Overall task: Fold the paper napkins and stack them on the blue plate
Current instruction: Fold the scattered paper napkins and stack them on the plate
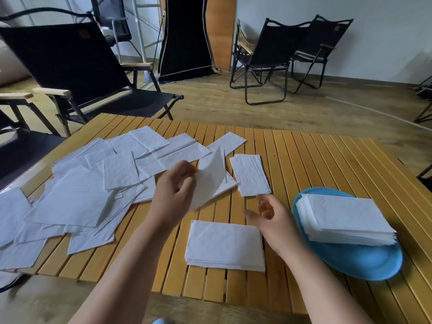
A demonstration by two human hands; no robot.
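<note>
Nearest the lower centre of the frame, a small folded pile (225, 245) is lying on the slatted surface (327, 160). Just above it, the right hand (275, 220) is hovering with fingers loosely spread, holding nothing, while the left hand (174, 191) is pinching a single napkin (210, 181) lifted off the loose spread (93, 183) at left. Right of centre, the blue plate (364, 265) is carrying a tall folded stack (343, 218). Farther up, a narrow folded bundle (251, 175) is resting. Folding is likely the step in hand; next, the free hand probably needs to catch the opposite edge.
</note>
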